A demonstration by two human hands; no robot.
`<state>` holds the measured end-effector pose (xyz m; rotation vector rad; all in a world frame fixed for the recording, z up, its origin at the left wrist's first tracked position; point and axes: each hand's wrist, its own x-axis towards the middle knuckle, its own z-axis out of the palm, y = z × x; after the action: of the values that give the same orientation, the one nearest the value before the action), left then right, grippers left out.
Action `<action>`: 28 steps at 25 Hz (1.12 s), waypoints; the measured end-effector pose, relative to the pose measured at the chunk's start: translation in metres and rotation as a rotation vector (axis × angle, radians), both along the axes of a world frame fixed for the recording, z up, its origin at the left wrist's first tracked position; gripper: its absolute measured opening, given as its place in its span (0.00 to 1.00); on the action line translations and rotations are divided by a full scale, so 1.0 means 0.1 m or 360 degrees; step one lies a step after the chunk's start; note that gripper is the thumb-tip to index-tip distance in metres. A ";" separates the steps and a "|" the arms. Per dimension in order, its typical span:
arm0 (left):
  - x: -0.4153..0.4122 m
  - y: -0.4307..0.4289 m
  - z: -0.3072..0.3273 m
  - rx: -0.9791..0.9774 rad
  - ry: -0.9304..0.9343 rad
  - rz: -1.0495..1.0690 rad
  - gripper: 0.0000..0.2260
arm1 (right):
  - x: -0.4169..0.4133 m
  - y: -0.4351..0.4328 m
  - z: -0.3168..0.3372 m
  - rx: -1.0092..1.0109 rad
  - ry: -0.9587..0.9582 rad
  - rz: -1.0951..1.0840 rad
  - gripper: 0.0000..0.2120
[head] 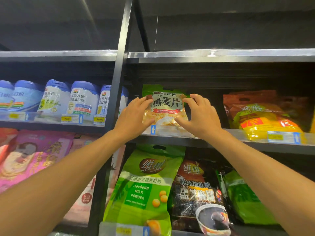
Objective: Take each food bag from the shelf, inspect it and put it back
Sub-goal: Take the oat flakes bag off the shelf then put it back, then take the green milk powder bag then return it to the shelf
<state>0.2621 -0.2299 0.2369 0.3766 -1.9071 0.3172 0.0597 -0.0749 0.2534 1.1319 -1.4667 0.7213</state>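
Two hands on it: your left hand point(134, 114) and right hand point(201, 114), fingers half-curled, grip the green plastic oat-flake bag point(166, 106) between them, upright on the dark metal shelf point(238, 133). Taking or returning, can't tell. Next needs an even hold clearing the shelf lip.

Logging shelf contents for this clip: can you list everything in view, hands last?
oat bag: one, green top, clear window, upper shelf centre
canisters: at least five, white with blue lids, upper shelf left
orange-yellow bag: one, upper shelf right
soybean milk powder bag: one, green, lower shelf centre
black sesame bag: one, black and orange, right of it
dark green bag: one, lower shelf right
pink bags: at least two, lower shelf left
shelf unit: one, black
left hand: one, grips oat bag's left edge
right hand: one, grips its right edge
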 end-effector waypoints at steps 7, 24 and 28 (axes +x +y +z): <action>0.53 0.30 -0.64 -0.0064 -0.0134 0.0117 0.34 | 0.42 0.44 -0.67 0.0003 0.0127 0.0052 0.35; 1.08 0.67 -2.13 0.0672 -0.0376 -0.0150 0.37 | 0.96 0.90 -2.23 0.0521 -0.0513 0.0126 0.42; 0.91 0.51 -2.36 0.0811 -0.0453 -0.0160 0.35 | 0.79 0.63 -2.51 0.0658 -0.0927 0.0273 0.41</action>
<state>0.3526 -0.1786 0.0004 0.5927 -2.2718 -0.2025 0.1385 -0.0118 0.0024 1.4477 -2.0948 0.9462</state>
